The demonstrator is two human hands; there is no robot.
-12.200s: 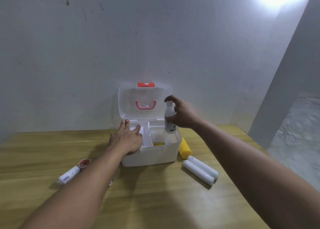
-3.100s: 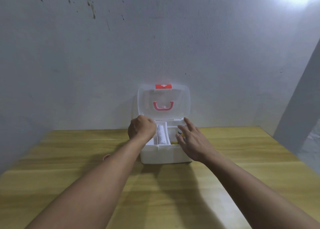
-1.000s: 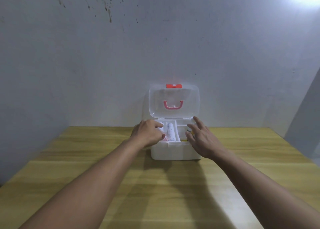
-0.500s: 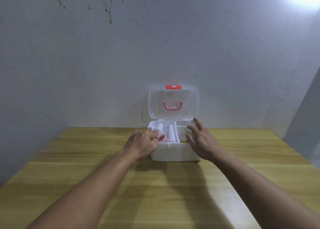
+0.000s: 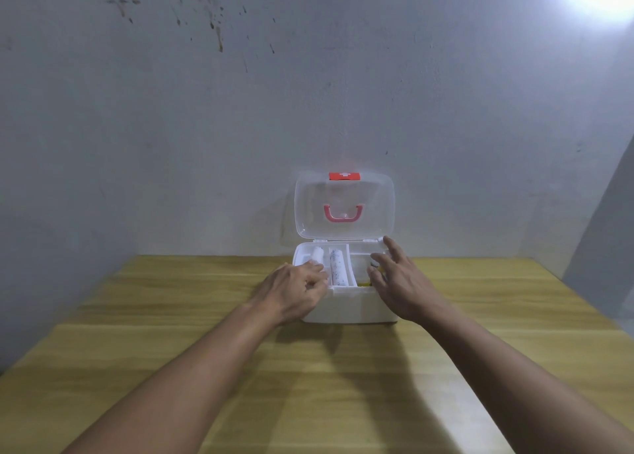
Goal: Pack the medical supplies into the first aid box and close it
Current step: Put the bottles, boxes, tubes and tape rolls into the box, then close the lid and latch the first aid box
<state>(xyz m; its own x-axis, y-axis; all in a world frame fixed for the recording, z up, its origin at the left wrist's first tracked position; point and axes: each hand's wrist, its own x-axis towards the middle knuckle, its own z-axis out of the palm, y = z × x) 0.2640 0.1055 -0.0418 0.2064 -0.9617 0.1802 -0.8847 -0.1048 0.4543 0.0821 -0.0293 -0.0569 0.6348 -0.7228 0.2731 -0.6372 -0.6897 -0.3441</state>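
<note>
The white first aid box (image 5: 350, 307) stands on the wooden table against the wall. Its clear lid (image 5: 372, 210) is up, showing a pink handle and a red latch. Two white rolls lie in its left compartments, one (image 5: 338, 271) beside the other (image 5: 316, 255), and something yellow (image 5: 364, 284) shows low in the right compartment. My left hand (image 5: 291, 290) is at the box's front left corner, fingers curled over the rim; anything in them is hidden. My right hand (image 5: 398, 282) rests with spread fingers on the box's right side.
The wooden table (image 5: 308, 385) runs up to a grey wall right behind the box. No loose supplies show on the tabletop. A bright light glares at the top right, and the table's right edge lies near a darker wall.
My left hand drew back a little toward the box's front corner, and the small pink roll seen at its fingertips half a second ago is out of sight. The right hand stayed put.
</note>
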